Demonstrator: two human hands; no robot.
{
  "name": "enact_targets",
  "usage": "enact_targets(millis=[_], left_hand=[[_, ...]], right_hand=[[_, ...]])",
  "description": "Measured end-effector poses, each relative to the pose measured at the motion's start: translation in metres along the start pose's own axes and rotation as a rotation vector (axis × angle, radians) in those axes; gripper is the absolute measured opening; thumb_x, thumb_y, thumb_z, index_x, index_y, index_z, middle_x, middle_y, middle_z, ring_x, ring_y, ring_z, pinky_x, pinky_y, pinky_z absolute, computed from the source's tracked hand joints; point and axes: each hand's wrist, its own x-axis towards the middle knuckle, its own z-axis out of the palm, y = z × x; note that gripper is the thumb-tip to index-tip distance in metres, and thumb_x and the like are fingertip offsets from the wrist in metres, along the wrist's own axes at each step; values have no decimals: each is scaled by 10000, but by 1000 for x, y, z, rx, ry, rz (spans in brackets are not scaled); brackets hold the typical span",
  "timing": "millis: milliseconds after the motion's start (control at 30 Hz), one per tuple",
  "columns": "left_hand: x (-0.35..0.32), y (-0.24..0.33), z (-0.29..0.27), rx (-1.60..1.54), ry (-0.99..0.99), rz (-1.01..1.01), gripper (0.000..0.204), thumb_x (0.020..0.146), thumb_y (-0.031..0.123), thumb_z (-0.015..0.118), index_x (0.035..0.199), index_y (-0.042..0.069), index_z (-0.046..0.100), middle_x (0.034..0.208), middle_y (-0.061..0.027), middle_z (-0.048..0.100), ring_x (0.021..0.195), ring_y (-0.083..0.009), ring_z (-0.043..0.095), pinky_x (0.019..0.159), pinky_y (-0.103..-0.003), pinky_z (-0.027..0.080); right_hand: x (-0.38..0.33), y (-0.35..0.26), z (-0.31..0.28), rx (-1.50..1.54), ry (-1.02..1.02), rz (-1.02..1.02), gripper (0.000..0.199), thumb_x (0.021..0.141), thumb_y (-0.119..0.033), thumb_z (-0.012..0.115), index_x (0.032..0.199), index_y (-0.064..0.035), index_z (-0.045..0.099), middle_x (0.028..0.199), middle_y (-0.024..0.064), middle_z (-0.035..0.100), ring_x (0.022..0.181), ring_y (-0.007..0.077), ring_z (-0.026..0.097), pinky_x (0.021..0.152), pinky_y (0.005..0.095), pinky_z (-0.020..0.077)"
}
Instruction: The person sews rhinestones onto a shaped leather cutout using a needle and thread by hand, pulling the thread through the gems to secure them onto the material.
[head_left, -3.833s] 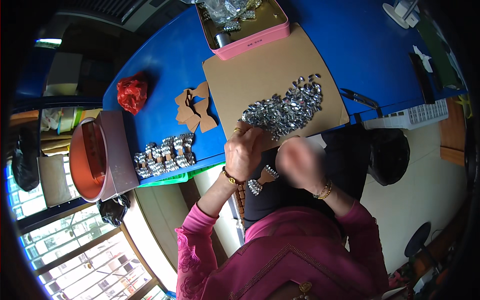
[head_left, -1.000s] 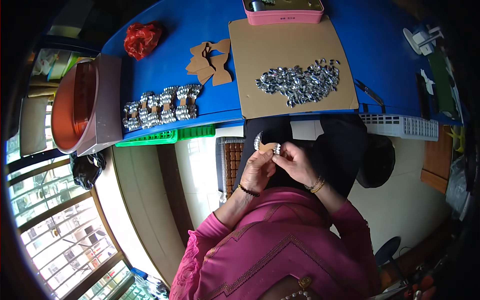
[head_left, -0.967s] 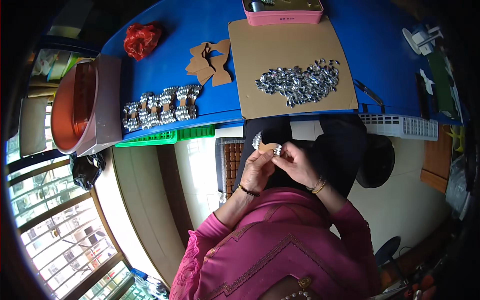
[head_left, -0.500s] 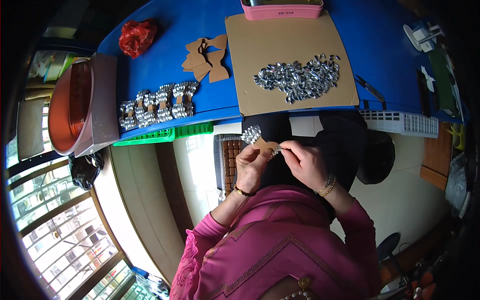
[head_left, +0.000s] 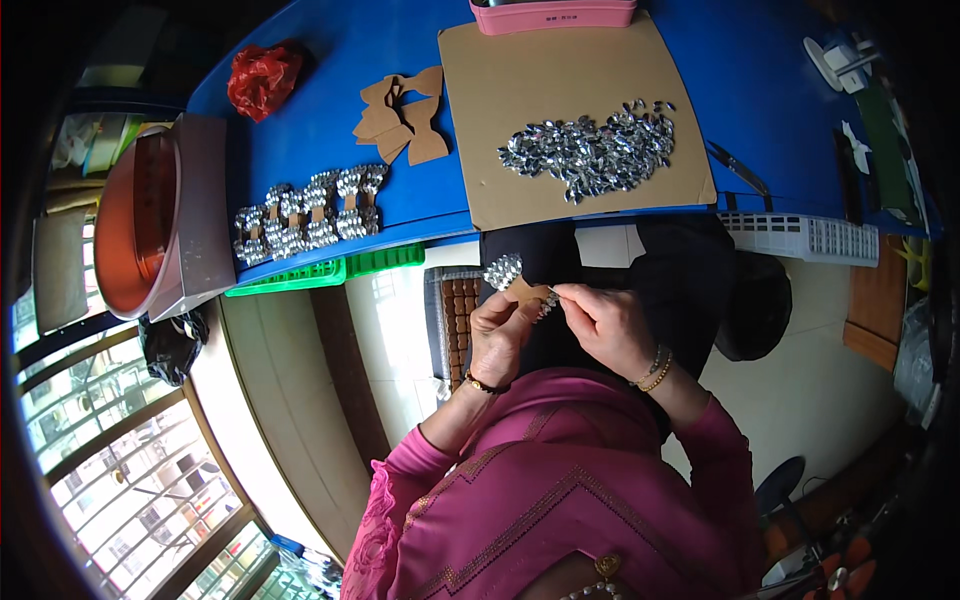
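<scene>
Above my lap, my left hand (head_left: 499, 338) is closed on a brown bow-shaped card (head_left: 523, 290), its thumb and fingers gripping the lower edge. Silver leaf-shaped gems cover the card's upper left end, and more show at its right end. My right hand (head_left: 612, 328) pinches at that right end with its thumb and forefinger together. Whatever lies between those fingertips is too small and hidden to make out. On the table beyond, a heap of loose silver gems (head_left: 590, 155) rests on a flat cardboard sheet (head_left: 480, 90).
Several gem-covered bow cards (head_left: 318, 212) stand in a row at the blue table's left front. Bare bow-shaped cards (head_left: 428, 133) lie behind them, near a crumpled red bag (head_left: 262, 82). A pink tin (head_left: 555, 17) sits at the back; dark tweezers (head_left: 738, 168) lie to the right.
My right hand's fingertips have shifted slightly left over the card's right end. The left hand keeps its hold. The table has slid a little left in the picture.
</scene>
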Motion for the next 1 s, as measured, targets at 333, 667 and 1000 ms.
enact_targets(millis=[333,667,1000], left_hand=[[0,1,1,47,-3,54,152,830,1,622,968,38,674,827,-15,655,633,-56,555,526,-200,416],[21,33,-10,980,-357,1079,312,645,-82,629,946,2,640,920,-116,618,764,-251,628,639,-321,515],[27,42,-2,998,-511,1104,320,635,-34,662,952,-21,623,965,-130,595,808,-276,615,665,-343,510]], right_hand=[[2,-1,-2,5,-21,24,81,806,-16,605,887,-13,608,735,140,637,620,278,636,500,331,474],[6,-1,-6,360,-143,235,157,849,-23,541,987,-28,465,616,130,551,563,292,588,496,332,437],[10,2,-8,272,-90,161,103,863,-35,561,944,-9,502,686,116,596,579,205,609,528,310,455]])
